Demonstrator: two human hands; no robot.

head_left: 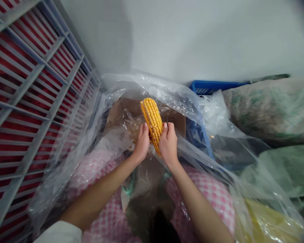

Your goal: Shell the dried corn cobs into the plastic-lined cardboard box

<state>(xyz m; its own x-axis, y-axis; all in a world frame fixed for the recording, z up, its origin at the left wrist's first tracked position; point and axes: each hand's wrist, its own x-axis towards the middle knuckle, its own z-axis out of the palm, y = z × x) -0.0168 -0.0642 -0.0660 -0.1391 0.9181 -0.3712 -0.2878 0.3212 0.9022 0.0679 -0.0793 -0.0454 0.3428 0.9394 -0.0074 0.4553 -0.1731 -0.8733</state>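
An ear of yellow corn (153,118) stands tilted up between my hands, its top leaning left. Along its left side runs a groove between the kernel rows. My left hand (142,143) is closed against its lower left side, thumb upward. My right hand (168,141) grips the lower right side. A thin dark pointed piece sticks up by the right thumb; its kind is unclear. Beneath the hands is a cardboard box (118,109) lined with a clear plastic sheet (111,140), with a few loose kernels in it. The fingers' undersides are hidden.
A stacked plastic crate wall (43,98) with red contents rises at the left. On the right are a blue basket (206,135), a filled woven sack (268,108) and a greenish bag (288,168). My legs in pink checked cloth (207,195) flank the box. A white wall (205,37) stands behind.
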